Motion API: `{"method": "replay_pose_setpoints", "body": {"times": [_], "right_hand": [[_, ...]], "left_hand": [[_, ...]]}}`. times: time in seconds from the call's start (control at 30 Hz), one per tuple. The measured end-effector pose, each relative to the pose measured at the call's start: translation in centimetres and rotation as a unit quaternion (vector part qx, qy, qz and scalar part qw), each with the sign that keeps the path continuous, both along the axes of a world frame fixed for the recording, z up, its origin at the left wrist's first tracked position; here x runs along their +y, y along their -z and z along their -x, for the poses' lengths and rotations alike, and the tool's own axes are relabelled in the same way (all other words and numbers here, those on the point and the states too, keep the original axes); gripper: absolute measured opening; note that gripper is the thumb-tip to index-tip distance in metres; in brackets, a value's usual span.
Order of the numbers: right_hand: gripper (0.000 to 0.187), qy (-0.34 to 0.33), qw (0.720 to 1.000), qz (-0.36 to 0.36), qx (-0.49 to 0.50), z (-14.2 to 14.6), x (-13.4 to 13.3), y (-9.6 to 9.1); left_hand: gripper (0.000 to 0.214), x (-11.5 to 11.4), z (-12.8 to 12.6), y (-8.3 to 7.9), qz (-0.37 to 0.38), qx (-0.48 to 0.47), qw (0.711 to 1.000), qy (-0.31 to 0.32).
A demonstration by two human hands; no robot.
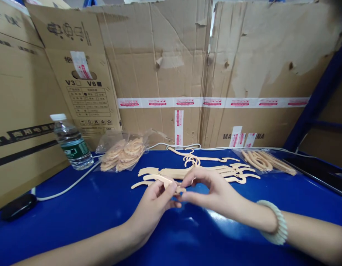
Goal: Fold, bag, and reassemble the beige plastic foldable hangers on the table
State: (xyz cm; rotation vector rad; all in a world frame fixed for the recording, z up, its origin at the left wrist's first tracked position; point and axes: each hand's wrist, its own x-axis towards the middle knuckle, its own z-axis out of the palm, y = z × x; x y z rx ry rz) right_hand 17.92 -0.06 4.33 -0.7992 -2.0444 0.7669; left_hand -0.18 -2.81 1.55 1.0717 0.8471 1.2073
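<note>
My left hand (pixel 155 201) and my right hand (pixel 212 192) meet over the blue table (pixel 104 207), fingers pinched together. Between them they hold a small beige wooden hanger piece (pixel 175 189). Just behind the hands lies a pile of flat beige wooden hangers (pixel 204 170), with thin arms pointing left and right and a hook on top. My right wrist wears a pale beaded bracelet (pixel 276 221).
A clear bag of round beige pieces (pixel 123 151) lies at the back left beside a water bottle (pixel 72 144). Another bag of curved beige parts (pixel 265 160) lies at the back right. Cardboard walls (pixel 165 66) surround the table. A white cable (pixel 68 186) runs to a black device (pixel 18 206).
</note>
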Motion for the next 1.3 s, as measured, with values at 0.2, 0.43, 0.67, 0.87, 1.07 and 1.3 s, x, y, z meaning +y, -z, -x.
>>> {"method": "replay_pose_setpoints", "body": {"times": [0.2,0.43,0.67,0.87,1.07,1.3], "right_hand": [[0.011,0.155,0.958,-0.14,-0.196,-4.4,8.7,-1.2],[0.006,0.158,0.938,-0.059,-0.302,-7.1,15.7,2.1],[0.017,0.139,0.941,-0.037,-0.305,-7.5,15.8,0.4],[0.022,0.142,0.94,-0.067,-0.304,-8.9,12.7,-3.6],[0.016,0.179,0.926,-0.154,-0.295,-9.7,8.0,-3.5],[0.009,0.139,0.936,-0.232,-0.225,-9.9,4.2,0.4]], "left_hand": [[0.046,1.3,1.0,-0.2,0.015,0.0,1.0,-0.021],[0.054,1.9,1.8,0.0,0.005,0.007,0.998,-0.059],[0.056,1.8,2.2,-0.4,0.012,0.018,0.998,-0.059],[0.049,2.0,2.5,-0.8,0.026,0.018,0.998,-0.048],[0.05,1.9,2.8,-1.5,0.034,0.023,0.998,-0.038],[0.047,2.7,3.4,-0.9,0.023,0.002,0.998,-0.06]]}}
